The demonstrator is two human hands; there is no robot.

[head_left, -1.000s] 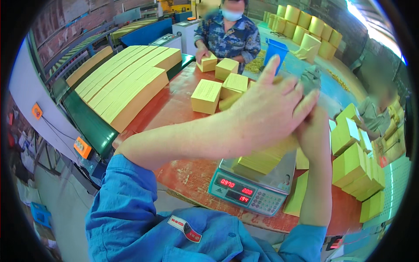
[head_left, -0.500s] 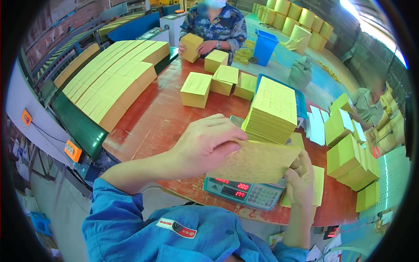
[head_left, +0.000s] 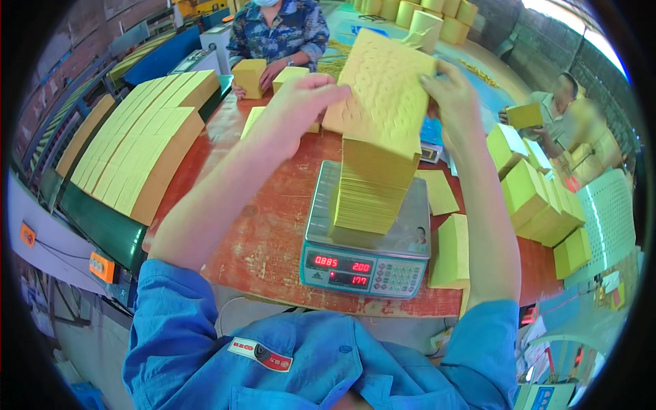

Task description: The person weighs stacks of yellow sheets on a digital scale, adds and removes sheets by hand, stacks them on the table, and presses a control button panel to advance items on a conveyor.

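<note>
Top of paper stack hidden behind raised sheets; some fingers of right hand too. Blue-topped device partly covered. Yellow block partly behind left forearm. At far edge of table, co-worker: head cut off by picture's top.

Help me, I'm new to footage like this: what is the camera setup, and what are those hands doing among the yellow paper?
There is no robot: a person is at work, bare-handed. The view comes from a fisheye camera on that person's head, looking down, so straight edges bend. The left hand and right hand hold textured yellow paper by its sides, above a yellow stack on a scale; whether paper and stack touch is unclear. The scale stands on a red table, with more yellow blocks to the right.
</note>
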